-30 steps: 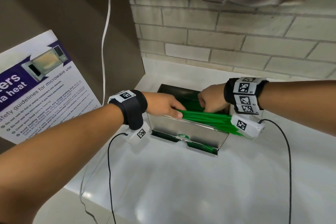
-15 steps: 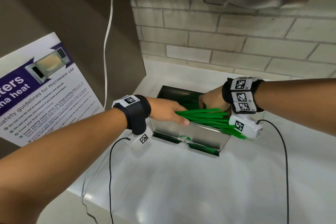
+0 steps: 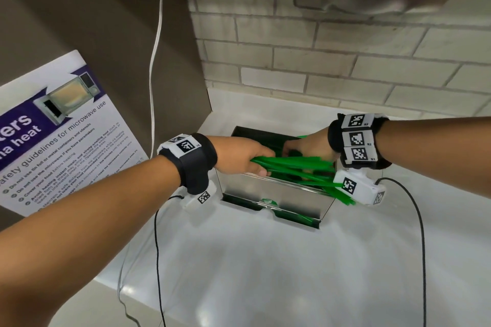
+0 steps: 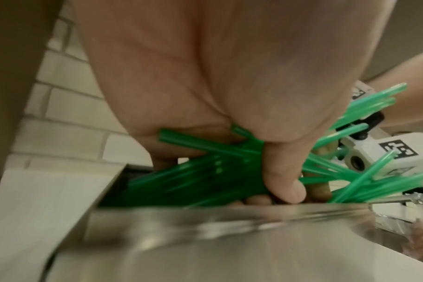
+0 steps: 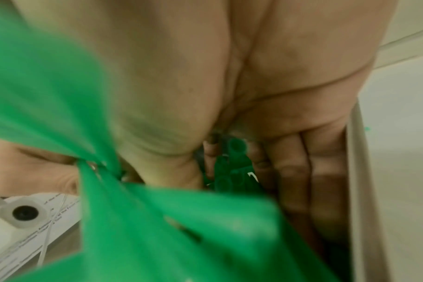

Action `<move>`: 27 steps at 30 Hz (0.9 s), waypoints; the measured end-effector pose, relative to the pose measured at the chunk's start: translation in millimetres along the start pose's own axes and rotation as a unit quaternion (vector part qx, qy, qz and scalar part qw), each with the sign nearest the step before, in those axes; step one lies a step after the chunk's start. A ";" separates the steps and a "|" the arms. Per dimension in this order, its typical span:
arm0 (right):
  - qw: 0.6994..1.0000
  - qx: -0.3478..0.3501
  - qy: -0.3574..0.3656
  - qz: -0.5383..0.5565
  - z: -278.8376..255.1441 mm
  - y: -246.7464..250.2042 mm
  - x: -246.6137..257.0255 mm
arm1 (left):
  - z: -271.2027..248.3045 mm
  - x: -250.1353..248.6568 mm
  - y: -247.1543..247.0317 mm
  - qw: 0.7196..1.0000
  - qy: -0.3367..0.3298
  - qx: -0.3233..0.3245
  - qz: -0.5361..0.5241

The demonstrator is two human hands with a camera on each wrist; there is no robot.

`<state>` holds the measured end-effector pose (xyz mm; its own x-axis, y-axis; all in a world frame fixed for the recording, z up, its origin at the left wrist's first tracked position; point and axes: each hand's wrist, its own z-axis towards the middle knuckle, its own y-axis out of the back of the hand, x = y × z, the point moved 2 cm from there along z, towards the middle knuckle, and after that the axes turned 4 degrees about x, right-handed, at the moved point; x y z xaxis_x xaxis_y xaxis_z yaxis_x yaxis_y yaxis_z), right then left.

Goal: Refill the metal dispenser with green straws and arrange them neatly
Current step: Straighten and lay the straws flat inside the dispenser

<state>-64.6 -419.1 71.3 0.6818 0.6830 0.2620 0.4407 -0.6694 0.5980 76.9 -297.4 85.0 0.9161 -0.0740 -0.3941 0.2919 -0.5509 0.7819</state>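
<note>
Nearest the person, below both wrists, the glossy white surface (image 3: 265, 273) carries the shiny rectangular metal dispenser (image 3: 276, 194), whose front tray slot shows a few green straws already lying at the bottom. Directly above its open top, the bundle of thin green plastic straws (image 3: 292, 170) lies slanted between the two hands, fanned and crossing rather than parallel. The left hand (image 3: 244, 158) grasps one end of the bundle, thumb curled over it against the dispenser's front rim. The right hand (image 3: 308, 146) is at the other side; its fingers reach down inside the box among straw ends, but whether they clasp any straws I cannot tell. Several straw tips stick out past the dispenser's right edge, under the right wrist. Beyond the hands stand a pale brick wall (image 3: 318, 61) and a microwave safety poster (image 3: 61, 141) to the left.

The likely trouble: released while splayed, the straws could jam crosswise on the rim or spill over the right edge onto the surface.
</note>
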 end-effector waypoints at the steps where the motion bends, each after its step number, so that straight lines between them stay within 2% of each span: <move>1: 0.998 0.007 0.003 0.056 -0.4 -0.7 -1.2 | -1.3 -2.8 3.3 1.000 -0.002 -0.005 0.020; 4: 0.988 0.015 0.049 0.142 -10.3 -0.9 0.5 | -8.3 -9.8 13.6 0.998 -0.008 -0.022 0.053; 6: 0.987 0.030 0.063 0.143 -15.1 -0.3 -1.7 | -17.6 -13.7 21.9 0.998 -0.006 -0.041 0.045; 8: 0.996 0.001 0.064 0.058 -22.5 0.5 -2.1 | -31.2 -16.2 32.4 0.996 0.004 -0.071 0.054; 11: 0.997 -0.022 0.064 -0.032 -31.3 -3.4 5.6 | -54.4 -10.2 44.1 0.985 0.029 -0.112 0.126; 15: 0.995 -0.026 0.022 -0.088 -24.0 -12.6 12.7 | -72.4 11.7 42.7 0.979 0.084 -0.090 0.164; 17: 0.998 -0.030 -0.002 -0.061 -19.1 -13.0 11.8 | -75.6 23.1 38.1 0.979 0.108 -0.071 0.155; 22: 1.000 -0.028 -0.001 0.014 -27.3 -8.4 14.3 | -77.9 43.7 28.8 0.984 0.119 -0.064 0.112; 27: 0.991 0.010 0.015 0.133 -33.0 -3.2 14.5 | -75.6 55.1 26.9 0.967 0.167 -0.047 0.185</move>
<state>-75.3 -397.4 98.2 0.7579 0.4898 0.4309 0.2589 -0.8321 0.4904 156.0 -253.5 120.8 0.9958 0.0294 0.0870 -0.0639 -0.4593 0.8860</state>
